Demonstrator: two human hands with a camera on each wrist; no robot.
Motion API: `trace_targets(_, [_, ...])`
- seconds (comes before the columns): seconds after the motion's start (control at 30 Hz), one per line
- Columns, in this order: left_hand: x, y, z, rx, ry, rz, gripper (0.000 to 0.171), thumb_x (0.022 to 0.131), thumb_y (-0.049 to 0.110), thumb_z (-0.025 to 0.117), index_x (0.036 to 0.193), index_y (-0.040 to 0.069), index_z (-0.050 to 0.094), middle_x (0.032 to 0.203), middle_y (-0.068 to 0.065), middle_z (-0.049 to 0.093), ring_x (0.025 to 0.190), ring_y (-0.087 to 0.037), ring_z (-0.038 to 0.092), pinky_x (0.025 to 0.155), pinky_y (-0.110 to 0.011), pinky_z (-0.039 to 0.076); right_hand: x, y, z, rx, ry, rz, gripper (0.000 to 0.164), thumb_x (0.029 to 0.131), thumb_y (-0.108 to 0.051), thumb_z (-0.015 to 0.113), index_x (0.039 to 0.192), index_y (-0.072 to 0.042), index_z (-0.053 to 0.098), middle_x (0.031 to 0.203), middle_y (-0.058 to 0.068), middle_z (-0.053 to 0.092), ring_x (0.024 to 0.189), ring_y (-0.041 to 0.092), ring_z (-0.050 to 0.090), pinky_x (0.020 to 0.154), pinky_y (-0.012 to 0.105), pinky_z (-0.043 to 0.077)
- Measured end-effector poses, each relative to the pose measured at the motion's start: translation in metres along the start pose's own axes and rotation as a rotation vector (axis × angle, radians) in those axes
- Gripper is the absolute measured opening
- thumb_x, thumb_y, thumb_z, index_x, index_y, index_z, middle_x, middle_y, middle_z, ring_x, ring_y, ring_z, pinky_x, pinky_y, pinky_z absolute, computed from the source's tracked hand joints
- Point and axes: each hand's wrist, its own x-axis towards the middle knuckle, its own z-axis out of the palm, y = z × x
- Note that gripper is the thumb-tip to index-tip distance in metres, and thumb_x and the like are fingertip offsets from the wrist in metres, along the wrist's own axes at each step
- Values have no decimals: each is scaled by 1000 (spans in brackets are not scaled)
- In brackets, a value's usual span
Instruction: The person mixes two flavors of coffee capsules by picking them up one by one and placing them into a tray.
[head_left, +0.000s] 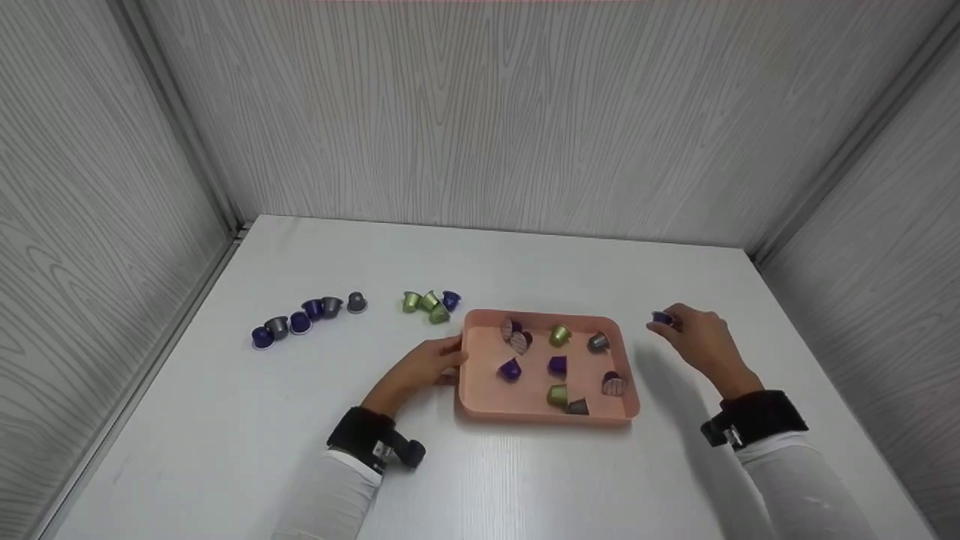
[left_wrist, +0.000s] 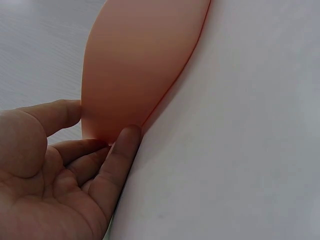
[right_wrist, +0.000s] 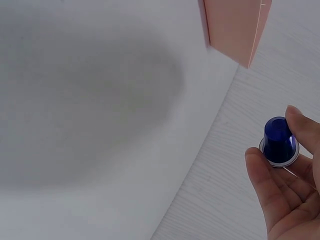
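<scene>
At its left side, my left hand (head_left: 424, 367) holds a shallow pink tray (head_left: 547, 418), fingers at the rim and outer wall (left_wrist: 145, 55). Several coffee capsules lie scattered inside the tray, among them a green capsule (head_left: 559, 335), a grey capsule (head_left: 598, 342) and a purple capsule (head_left: 510, 370). To the right of the tray, my right hand (head_left: 705, 341) pinches a dark blue coffee capsule (right_wrist: 278, 140) between thumb and fingers, raised over the table. Its wide rim faces down toward the palm in the right wrist view.
A row of blue and grey capsules (head_left: 300, 323) lies on the white table (head_left: 360, 255) at the left. Behind the tray's left corner sits a small cluster with green capsules (head_left: 430, 301) and one blue capsule (head_left: 451, 300). Grey wood-grain panels (head_left: 480, 112) enclose the table's back and sides.
</scene>
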Motion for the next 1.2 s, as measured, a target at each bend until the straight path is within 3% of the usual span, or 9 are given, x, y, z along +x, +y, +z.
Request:
trace_targets(0.17, [-1,1,0,1,17,-16,53,102,18,51,150,2,33,144,-19,48,115,-30,60,92,-36,53,3,-11,6,-10,-40,-5,37,93,-36,68,105,-1,67,72,4,59,62,20,51,54,34,40])
trace_targets(0.3, [0,0,-1,19,30,-24,54,102,19,52,150,3,34,144,-18,48,114,-29,61,92,-35,53,7,-20,11,-13,-53,-29,35,93,-34,68,106,-1,67,74,5,61,63,19,52,54,34,42])
trace_targets(0.8, [0,1,-1,30,1,-55,54,103,22,50,152,7,33,146,-15,47,115,-27,60,91,-34,54,18,-58,30,31,-46,-115,37,93,-36,67,111,-3,68,84,8,68,70,21,60,62,41,51])
trace_targets(0.97, [3,1,-1,36,5,-70,55,103,22,50,152,7,32,142,-16,51,114,-27,61,91,-33,54,22,-69,36,42,-64,-103,34,95,-32,66,114,-4,67,89,10,70,75,23,65,65,42,53])
trace_targets(1.2, [5,-2,-2,43,-4,-55,55,103,21,50,152,7,31,146,-17,46,115,-28,61,91,-34,54,27,-83,45,27,-118,-87,33,95,-34,65,114,-6,68,91,8,70,78,22,65,68,41,54])
